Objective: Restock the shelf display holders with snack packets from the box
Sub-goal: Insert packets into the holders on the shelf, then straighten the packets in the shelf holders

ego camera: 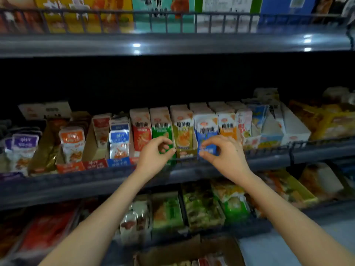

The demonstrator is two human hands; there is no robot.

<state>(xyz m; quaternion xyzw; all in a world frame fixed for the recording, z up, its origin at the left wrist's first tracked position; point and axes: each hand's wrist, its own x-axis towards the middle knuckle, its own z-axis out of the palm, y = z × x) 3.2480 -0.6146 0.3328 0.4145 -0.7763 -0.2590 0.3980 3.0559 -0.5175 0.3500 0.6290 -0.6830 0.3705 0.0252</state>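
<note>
right grip (224,154) pinches blue packets (205,127); left grip (153,154) curled at green packets (161,131), hold unclear. seat both rows upright, flush.

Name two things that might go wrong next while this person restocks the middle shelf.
1. Both hands work close together: the left hand at the green packets, the right hand at the blue packets; either might knock the yellow packets between them forward.
2. The open box lies low below the shelves and might get kicked.
</note>
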